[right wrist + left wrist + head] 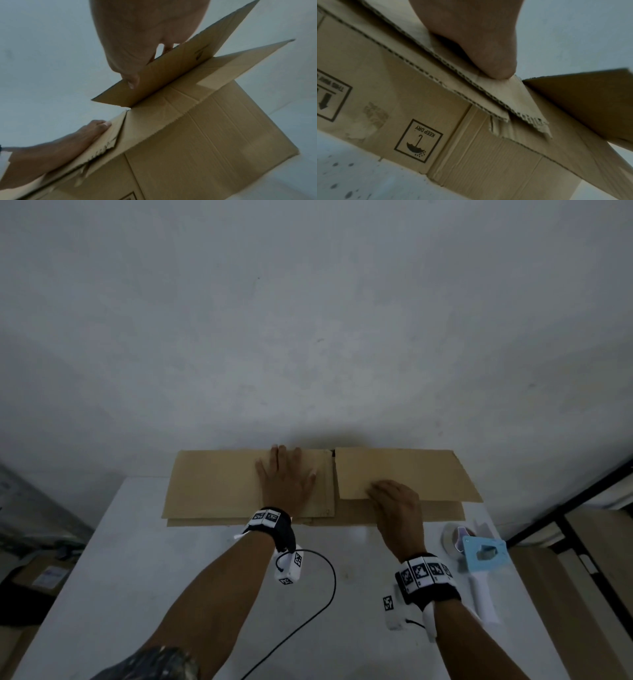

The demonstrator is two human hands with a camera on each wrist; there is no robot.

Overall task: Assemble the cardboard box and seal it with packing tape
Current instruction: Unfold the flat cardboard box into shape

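Observation:
A brown cardboard box (212,487) stands on the white table (137,559) against the wall. My left hand (286,477) lies flat, fingers straight, on the folded-down left top flap (513,97). My right hand (394,498) pinches the near edge of the right top flap (404,470), which is tilted up off the box. In the right wrist view the thumb (133,82) sits on the flap's (171,70) face with the other fingers behind it. A "KEEP DRY" mark (418,140) shows upside down on the box's side.
A light blue tape dispenser (479,556) with a white handle lies on the table to the right of my right wrist. A black cable (329,583) loops across the table between my arms. Stacked cardboard and clutter lie beyond both table edges.

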